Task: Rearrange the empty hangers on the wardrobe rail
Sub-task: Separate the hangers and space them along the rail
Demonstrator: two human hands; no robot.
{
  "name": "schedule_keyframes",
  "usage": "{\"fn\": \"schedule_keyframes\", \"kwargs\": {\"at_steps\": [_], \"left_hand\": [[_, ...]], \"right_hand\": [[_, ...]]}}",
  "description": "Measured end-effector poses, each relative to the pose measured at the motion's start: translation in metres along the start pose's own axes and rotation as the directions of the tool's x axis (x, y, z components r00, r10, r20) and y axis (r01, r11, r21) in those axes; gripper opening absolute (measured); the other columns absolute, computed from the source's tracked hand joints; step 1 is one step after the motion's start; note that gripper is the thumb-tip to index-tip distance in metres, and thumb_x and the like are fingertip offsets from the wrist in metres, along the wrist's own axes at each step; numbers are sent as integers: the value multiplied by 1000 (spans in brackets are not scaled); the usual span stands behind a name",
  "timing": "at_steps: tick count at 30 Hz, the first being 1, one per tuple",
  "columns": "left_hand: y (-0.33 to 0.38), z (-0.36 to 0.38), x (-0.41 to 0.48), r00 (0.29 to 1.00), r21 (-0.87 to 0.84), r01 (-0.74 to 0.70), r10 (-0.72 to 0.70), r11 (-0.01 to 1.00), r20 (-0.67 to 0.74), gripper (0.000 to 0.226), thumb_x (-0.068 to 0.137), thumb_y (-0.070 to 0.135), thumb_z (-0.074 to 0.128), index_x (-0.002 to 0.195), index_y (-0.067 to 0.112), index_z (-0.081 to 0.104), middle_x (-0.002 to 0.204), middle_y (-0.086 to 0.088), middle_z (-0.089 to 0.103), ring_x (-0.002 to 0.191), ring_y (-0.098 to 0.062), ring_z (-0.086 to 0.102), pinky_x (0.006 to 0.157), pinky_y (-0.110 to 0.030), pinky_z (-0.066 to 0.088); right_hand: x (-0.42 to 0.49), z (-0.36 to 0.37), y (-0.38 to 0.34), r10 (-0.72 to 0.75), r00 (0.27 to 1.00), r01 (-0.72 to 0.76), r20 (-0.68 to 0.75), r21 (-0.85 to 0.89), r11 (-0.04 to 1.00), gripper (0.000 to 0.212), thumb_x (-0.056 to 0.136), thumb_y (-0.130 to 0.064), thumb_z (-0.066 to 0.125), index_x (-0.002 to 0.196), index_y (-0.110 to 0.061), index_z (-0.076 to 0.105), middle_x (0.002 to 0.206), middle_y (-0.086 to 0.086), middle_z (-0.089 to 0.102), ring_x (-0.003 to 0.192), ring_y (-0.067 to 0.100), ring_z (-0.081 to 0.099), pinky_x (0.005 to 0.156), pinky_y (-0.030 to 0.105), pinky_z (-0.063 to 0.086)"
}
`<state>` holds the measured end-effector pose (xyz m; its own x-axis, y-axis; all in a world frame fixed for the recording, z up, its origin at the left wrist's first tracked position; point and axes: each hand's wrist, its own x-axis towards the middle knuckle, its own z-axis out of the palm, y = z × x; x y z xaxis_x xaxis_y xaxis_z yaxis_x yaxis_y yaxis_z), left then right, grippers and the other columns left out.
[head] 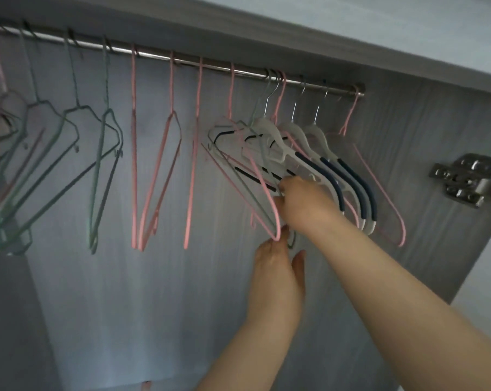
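Stainless-steel rail [182, 59] ran across the top of the grey wood-grain wardrobe, carrying only empty hangers. Three green wire hangers [74, 80] hung spaced apart on the left section. More hangers were bunched at the far left frame edge, too blurred to count. Four pink wire hangers [133, 136] hung edge-on at mid-rail, each separate. Three white hangers [266, 128] with navy grip sleeves hung toward the right end. The leftmost of these formed a hanger cluster [255, 165] with one green and one pink hanger, their hooks touching on the rail. One further pink hanger [378, 182] hung last at the right end. The right hand [303, 201] had its fingers curled around the lower bars of the hanger cluster, though which bars it enclosed could not be told. The left hand [278, 272] reached up below it, fingers mostly straight, fingertips touching the cluster's pink lower corner. One metal hinge [469, 179] was mounted on the right side panel.
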<state>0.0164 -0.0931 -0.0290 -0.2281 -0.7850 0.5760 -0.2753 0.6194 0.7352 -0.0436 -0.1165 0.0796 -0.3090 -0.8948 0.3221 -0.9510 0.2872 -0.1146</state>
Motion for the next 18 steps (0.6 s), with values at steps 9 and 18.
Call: {"fn": "schedule_keyframes", "kwargs": {"at_steps": [9,18], "left_hand": [[7,-9,-6,985,-20,-83,79,996,-156,27,90,17,40,112,15,56,103,-5,66,94,-20,59,81,-31,46],[11,-16,-5,977,-62,-88,74,994,-198,27,92,6,43,112,14,58,100,-1,69,89,-9,60,77,-17,45]], "right_hand": [[-5,6,3,-135,952,208,-277,256,944,29,94,-13,40,96,2,65,94,17,69,88,29,62,75,32,49],[-3,8,-2,-144,947,248,-288,366,897,29,91,-13,42,84,4,64,80,17,70,75,28,65,70,36,54]]}}
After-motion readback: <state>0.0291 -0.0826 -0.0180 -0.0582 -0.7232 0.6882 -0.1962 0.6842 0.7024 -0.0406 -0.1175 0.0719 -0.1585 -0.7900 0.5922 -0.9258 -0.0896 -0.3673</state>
